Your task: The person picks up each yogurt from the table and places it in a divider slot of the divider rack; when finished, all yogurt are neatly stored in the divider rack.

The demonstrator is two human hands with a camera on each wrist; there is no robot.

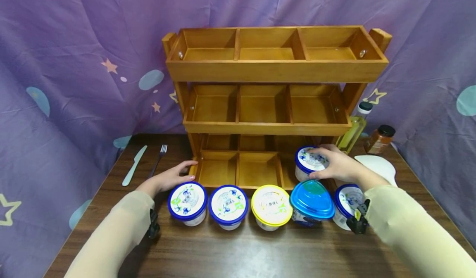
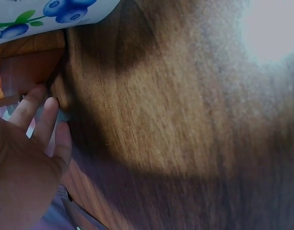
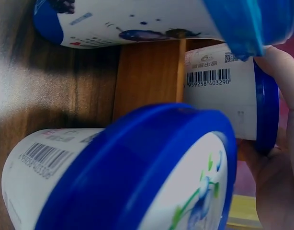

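My right hand point(image 1: 336, 164) grips a blue-lidded yogurt tub point(image 1: 310, 158) by its lid, at the right compartment of the wooden shelf's point(image 1: 275, 71) bottom tier. In the right wrist view, fingers and thumb span that tub's blue rim point(image 3: 266, 112). My left hand point(image 1: 172, 177) touches the left end of the bottom tier; its fingers look relaxed in the left wrist view. In front stand two blue-lidded tubs point(image 1: 187, 201) point(image 1: 228, 205), a yellow-lidded tub point(image 1: 271, 205), a tub with a blue domed lid point(image 1: 312, 199), and another blue-lidded tub point(image 1: 347, 201) under my right wrist.
A light knife point(image 1: 134, 165) and a fork point(image 1: 159, 159) lie left of the shelf. An oil bottle point(image 1: 352, 129), a dark-capped brown jar point(image 1: 380, 139) and a white flat object point(image 1: 377, 166) are on the right. A purple patterned cloth point(image 1: 122, 30) hangs behind the dark wood table point(image 1: 241, 253).
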